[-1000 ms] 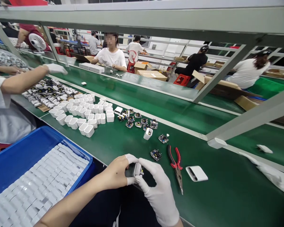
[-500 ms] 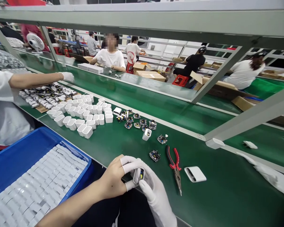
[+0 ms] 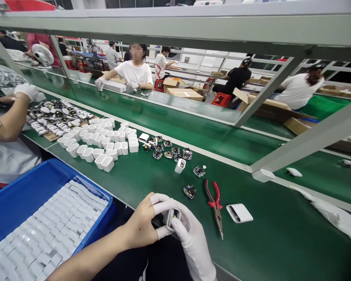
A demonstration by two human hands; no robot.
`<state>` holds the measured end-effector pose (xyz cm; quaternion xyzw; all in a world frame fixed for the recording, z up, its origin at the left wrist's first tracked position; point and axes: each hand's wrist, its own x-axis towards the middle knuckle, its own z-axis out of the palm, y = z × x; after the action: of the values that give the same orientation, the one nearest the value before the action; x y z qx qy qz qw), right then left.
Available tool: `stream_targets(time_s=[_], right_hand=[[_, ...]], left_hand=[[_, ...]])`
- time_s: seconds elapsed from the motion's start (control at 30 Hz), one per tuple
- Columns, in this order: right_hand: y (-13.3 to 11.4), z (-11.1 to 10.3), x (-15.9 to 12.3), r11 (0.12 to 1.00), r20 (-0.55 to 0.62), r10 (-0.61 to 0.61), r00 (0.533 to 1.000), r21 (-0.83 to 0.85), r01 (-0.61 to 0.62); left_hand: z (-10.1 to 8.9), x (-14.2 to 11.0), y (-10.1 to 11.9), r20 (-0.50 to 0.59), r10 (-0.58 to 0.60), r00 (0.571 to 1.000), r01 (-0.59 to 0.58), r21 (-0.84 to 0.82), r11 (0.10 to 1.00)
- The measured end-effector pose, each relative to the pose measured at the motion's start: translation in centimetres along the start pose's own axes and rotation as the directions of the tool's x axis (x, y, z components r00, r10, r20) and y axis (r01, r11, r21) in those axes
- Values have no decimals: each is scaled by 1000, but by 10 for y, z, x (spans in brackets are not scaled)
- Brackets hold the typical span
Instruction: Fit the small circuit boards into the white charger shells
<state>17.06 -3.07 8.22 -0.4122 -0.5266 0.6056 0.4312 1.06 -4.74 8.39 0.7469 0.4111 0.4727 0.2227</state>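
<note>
Both my hands meet at the near edge of the green bench. My left hand [image 3: 143, 226], bare but with white finger covers on thumb and forefinger, pinches a small white charger shell [image 3: 172, 217] with a circuit board inside. My right hand [image 3: 190, 238], in a white glove, grips the same shell from the right. A loose circuit board [image 3: 190, 191] lies just beyond my hands. Red-handled pliers [image 3: 215, 203] and a white cover piece [image 3: 239, 213] lie to the right of it.
Rows of empty white shells [image 3: 99, 142] and several circuit boards [image 3: 168, 150] sit further back. A blue tray [image 3: 26, 187] of white parts stands at my left. A co-worker's gloved hand [image 3: 26, 90] is raised at far left. A white glove [image 3: 330, 212] lies at right.
My hands have turned the shell slightly while holding it in place. The co-worker's arm at left drew back from over the bench. White parts on the far belt moved left.
</note>
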Motion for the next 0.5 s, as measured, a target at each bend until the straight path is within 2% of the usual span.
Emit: stream_targets(time_s=[0.13, 0.33, 0.4, 0.5], right_hand=[[-4, 2, 1, 996, 29, -69, 997, -47, 70], [-9, 5, 4, 986, 100, -84, 991, -138, 97], [-5, 4, 3, 980, 91, -97, 991, -164, 111], [4, 2, 0, 971, 65, -93, 993, -215, 105]], left_hand=[[1, 0, 1, -11, 35, 999, -34, 36, 999], [5, 1, -1, 17, 166, 986, -166, 166, 972], [7, 1, -2, 17, 154, 988, -155, 166, 974], [9, 0, -3, -18, 71, 997, -69, 86, 994]])
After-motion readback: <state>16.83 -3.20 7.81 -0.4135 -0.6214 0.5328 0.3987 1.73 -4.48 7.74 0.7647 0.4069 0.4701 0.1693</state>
